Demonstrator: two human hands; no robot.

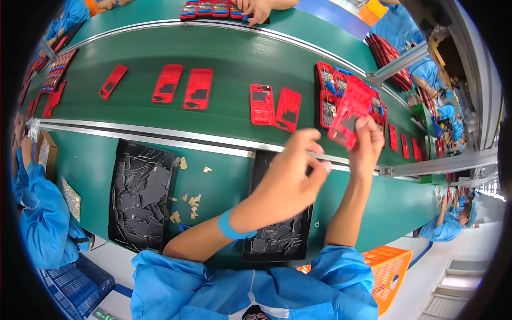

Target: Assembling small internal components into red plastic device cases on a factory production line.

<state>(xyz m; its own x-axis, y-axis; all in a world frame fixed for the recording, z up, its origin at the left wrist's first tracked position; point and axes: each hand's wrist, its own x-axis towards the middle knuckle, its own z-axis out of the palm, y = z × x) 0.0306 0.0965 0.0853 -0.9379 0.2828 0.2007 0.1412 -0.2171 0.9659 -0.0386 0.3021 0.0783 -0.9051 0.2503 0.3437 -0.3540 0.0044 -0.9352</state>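
Observation:
My right hand [368, 138] grips a red plastic case part [352, 109] by its lower right edge, holding it tilted above the metal rail. A dark patch shows in the part's lower half. To its left, my left hand [285, 178] is raised over a black box [277, 250] of thin dark grey pieces. Its fingers curve loosely with the thumb tip apart, and nothing shows between them; they are slightly blurred. A blue band [233, 224] circles that wrist. Behind the raised part, partly hidden, is a red tray [326, 109] of small metal and blue parts.
Several red case parts [198, 89] lie on the green belt [229, 53] beyond the metal rail [176, 140]. Another black box [141, 197] of dark pieces stands left, beside small tan pieces [193, 205]. An orange crate [389, 272] is low right. Co-workers' hands [256, 9] appear across the belt.

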